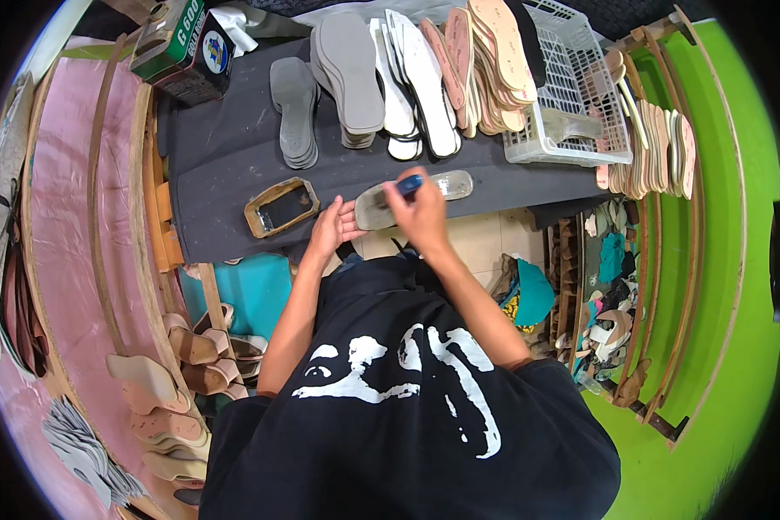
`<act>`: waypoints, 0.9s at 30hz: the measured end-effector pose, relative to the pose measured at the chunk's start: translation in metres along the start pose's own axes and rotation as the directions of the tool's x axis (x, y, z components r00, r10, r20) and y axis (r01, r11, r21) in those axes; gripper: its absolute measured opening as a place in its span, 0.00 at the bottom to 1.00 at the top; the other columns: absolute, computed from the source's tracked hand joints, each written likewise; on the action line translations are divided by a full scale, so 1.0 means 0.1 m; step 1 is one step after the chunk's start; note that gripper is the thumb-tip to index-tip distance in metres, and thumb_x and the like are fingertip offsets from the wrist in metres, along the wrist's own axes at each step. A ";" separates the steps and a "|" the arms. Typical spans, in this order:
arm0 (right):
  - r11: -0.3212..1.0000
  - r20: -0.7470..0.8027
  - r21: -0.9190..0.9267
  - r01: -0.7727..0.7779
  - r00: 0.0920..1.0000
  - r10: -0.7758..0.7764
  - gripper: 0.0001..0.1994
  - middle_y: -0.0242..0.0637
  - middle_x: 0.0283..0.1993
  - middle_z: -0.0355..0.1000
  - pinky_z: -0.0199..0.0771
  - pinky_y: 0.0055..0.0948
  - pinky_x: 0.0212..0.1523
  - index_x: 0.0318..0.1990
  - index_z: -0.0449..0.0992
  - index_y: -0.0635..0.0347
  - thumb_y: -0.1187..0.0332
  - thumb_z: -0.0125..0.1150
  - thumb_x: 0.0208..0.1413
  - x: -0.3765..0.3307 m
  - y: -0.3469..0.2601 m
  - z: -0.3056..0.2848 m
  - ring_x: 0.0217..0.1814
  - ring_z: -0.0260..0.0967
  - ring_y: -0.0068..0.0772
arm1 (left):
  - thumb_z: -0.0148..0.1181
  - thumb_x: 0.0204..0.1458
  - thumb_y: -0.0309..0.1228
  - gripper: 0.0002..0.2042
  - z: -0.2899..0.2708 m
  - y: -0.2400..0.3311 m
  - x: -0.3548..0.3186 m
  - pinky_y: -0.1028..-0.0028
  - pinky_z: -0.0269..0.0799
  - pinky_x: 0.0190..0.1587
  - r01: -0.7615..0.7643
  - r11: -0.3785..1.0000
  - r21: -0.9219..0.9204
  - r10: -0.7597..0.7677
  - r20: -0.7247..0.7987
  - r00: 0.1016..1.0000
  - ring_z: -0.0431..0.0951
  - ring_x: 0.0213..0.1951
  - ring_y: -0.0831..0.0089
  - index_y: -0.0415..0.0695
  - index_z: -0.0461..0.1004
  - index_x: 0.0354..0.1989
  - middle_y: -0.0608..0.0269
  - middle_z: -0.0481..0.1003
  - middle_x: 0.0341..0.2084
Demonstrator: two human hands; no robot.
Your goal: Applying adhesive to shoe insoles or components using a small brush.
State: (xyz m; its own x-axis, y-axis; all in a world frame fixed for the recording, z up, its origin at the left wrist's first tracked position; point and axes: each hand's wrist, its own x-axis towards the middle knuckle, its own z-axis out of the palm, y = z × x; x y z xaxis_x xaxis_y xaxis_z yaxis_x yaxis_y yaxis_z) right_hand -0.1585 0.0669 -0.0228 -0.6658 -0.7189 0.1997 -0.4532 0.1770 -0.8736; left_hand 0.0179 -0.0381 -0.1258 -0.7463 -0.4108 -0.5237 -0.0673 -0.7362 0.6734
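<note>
A grey shoe sole lies crosswise near the front edge of the dark table, its right end pale and shiny. My left hand holds the sole's left end, fingers against its edge. Above the middle of the sole, my right hand is closed round a blue-handled tool; its working end is hidden by the hand and blurred. Left of my left hand stands an open, rough-rimmed rectangular container with something dark inside.
Stacks of grey soles, white soles and beige insoles line the table's far side. A white plastic crate stands at the right, a green metal can at far left. Wooden racks flank the table.
</note>
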 end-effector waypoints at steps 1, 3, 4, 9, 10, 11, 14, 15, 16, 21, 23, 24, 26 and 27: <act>0.997 -0.047 -0.068 0.027 0.998 -0.031 0.11 0.44 0.28 0.73 0.72 0.40 0.27 0.34 0.73 0.62 0.70 0.72 0.60 0.04 0.08 -0.08 0.24 0.72 0.50 | 0.41 0.73 0.57 0.39 0.04 0.02 -0.02 0.63 0.82 0.56 -0.004 0.999 0.046 0.005 -0.020 1.000 0.84 0.55 0.57 0.26 0.64 0.70 0.40 0.77 0.60; 0.983 -0.073 -0.170 0.065 0.994 -0.078 0.10 0.43 0.31 0.72 0.74 0.43 0.30 0.35 0.73 0.60 0.71 0.71 0.59 0.07 0.13 -0.20 0.29 0.74 0.52 | 0.41 0.73 0.57 0.39 0.07 0.03 -0.02 0.63 0.82 0.56 -0.015 0.998 0.066 0.017 -0.031 0.999 0.84 0.55 0.57 0.26 0.64 0.70 0.40 0.77 0.59; 0.984 -0.075 -0.170 0.062 0.994 -0.075 0.10 0.43 0.31 0.72 0.74 0.43 0.30 0.35 0.73 0.60 0.71 0.71 0.59 0.06 0.10 -0.19 0.29 0.74 0.52 | 0.41 0.73 0.57 0.39 0.07 0.03 -0.01 0.63 0.82 0.56 -0.025 0.996 0.090 0.028 -0.033 0.999 0.84 0.54 0.57 0.26 0.64 0.70 0.40 0.78 0.59; 0.888 0.199 -0.186 0.420 0.901 -0.385 0.10 0.43 0.33 0.70 0.74 0.43 0.34 0.38 0.74 0.61 0.73 0.73 0.55 -0.04 -0.11 0.07 0.33 0.73 0.52 | 0.41 0.73 0.57 0.38 -0.01 0.01 -0.01 0.63 0.82 0.55 -0.015 0.995 0.098 0.018 -0.025 1.000 0.85 0.53 0.58 0.26 0.65 0.69 0.43 0.78 0.59; 0.914 0.210 -0.084 0.397 0.904 -0.373 0.10 0.44 0.33 0.70 0.75 0.42 0.34 0.38 0.75 0.61 0.72 0.73 0.55 -0.05 -0.12 0.11 0.33 0.73 0.52 | 0.42 0.73 0.57 0.38 0.00 0.03 -0.01 0.63 0.82 0.55 -0.016 0.995 0.102 0.018 -0.020 1.000 0.85 0.53 0.59 0.27 0.65 0.69 0.44 0.78 0.59; 0.955 0.194 -0.019 0.295 0.938 -0.286 0.11 0.41 0.30 0.73 0.75 0.35 0.31 0.39 0.75 0.61 0.71 0.74 0.56 -0.04 -0.14 0.11 0.28 0.75 0.42 | 0.42 0.73 0.57 0.38 0.02 0.04 -0.02 0.63 0.82 0.55 -0.016 0.994 0.104 0.018 -0.017 1.000 0.85 0.53 0.59 0.27 0.65 0.69 0.44 0.78 0.59; 0.992 0.152 0.116 -0.058 0.988 0.040 0.12 0.38 0.27 0.75 0.74 0.29 0.27 0.38 0.75 0.62 0.69 0.76 0.58 -0.03 -0.09 0.02 0.24 0.73 0.28 | 0.41 0.73 0.57 0.38 0.06 0.06 -0.05 0.62 0.82 0.55 -0.018 0.995 0.094 0.022 -0.042 0.999 0.85 0.53 0.59 0.27 0.65 0.70 0.44 0.78 0.59; 0.997 0.094 0.059 -0.050 0.995 0.044 0.12 0.41 0.27 0.75 0.75 0.32 0.27 0.39 0.75 0.64 0.68 0.74 0.59 -0.02 0.01 -0.04 0.24 0.75 0.27 | 0.41 0.73 0.57 0.38 0.07 0.07 -0.05 0.62 0.82 0.55 -0.010 0.996 0.085 0.013 -0.031 0.999 0.85 0.53 0.58 0.27 0.65 0.70 0.44 0.78 0.59; 0.993 0.022 0.070 -0.097 0.995 0.095 0.12 0.42 0.26 0.75 0.76 0.33 0.27 0.38 0.74 0.63 0.69 0.74 0.59 -0.02 0.06 -0.10 0.24 0.76 0.33 | 0.41 0.73 0.57 0.38 0.08 0.07 -0.05 0.62 0.82 0.56 0.000 0.997 0.077 0.002 -0.018 1.000 0.85 0.54 0.58 0.27 0.65 0.70 0.43 0.78 0.59; 0.952 0.053 -0.238 0.191 0.982 -0.183 0.10 0.44 0.33 0.74 0.77 0.40 0.32 0.39 0.74 0.60 0.73 0.72 0.55 -0.05 0.07 -0.19 0.33 0.78 0.47 | 0.42 0.73 0.56 0.37 0.16 0.08 -0.07 0.64 0.82 0.55 -0.027 0.992 0.121 0.034 -0.057 0.998 0.85 0.53 0.61 0.28 0.67 0.67 0.46 0.80 0.55; 0.864 0.267 -0.287 0.414 0.900 -0.343 0.14 0.44 0.37 0.71 0.76 0.48 0.39 0.42 0.74 0.58 0.74 0.72 0.48 -0.16 0.02 -0.07 0.43 0.75 0.50 | 0.45 0.73 0.54 0.35 0.11 0.04 -0.05 0.64 0.83 0.54 -0.031 0.994 0.102 0.039 -0.073 0.997 0.86 0.51 0.61 0.28 0.67 0.68 0.45 0.80 0.55; 0.864 0.264 -0.293 0.409 0.903 -0.338 0.14 0.44 0.37 0.71 0.76 0.48 0.39 0.42 0.74 0.58 0.74 0.72 0.48 -0.19 -0.02 -0.03 0.43 0.75 0.50 | 0.45 0.73 0.54 0.35 0.07 0.02 -0.03 0.64 0.83 0.54 -0.026 0.994 0.103 0.033 -0.067 0.997 0.86 0.51 0.61 0.28 0.67 0.68 0.45 0.80 0.55; 0.897 0.313 -0.066 0.437 0.863 -0.398 0.12 0.45 0.36 0.71 0.76 0.47 0.39 0.40 0.74 0.58 0.74 0.71 0.50 -0.20 -0.18 0.02 0.41 0.76 0.51 | 0.46 0.73 0.53 0.32 0.02 0.04 -0.03 0.66 0.83 0.51 -0.046 0.993 0.111 0.048 -0.010 0.999 0.86 0.48 0.65 0.31 0.71 0.64 0.50 0.82 0.51; 0.906 0.206 -0.010 0.424 0.887 -0.413 0.10 0.42 0.30 0.72 0.74 0.39 0.31 0.35 0.74 0.62 0.72 0.73 0.57 -0.18 -0.22 0.05 0.29 0.74 0.45 | 0.46 0.73 0.52 0.30 0.03 0.02 -0.04 0.67 0.83 0.50 -0.034 0.992 0.120 0.042 -0.062 0.997 0.86 0.47 0.67 0.33 0.73 0.61 0.53 0.82 0.49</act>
State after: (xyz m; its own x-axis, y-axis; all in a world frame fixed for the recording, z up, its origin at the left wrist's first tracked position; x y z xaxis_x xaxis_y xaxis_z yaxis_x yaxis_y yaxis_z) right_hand -0.1334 0.0722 -0.0092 -0.2810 -0.8495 0.4466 -0.6986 -0.1380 -0.7020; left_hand 0.0186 -0.0364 -0.1213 -0.7062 -0.4738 -0.5261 -0.1206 -0.6517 0.7489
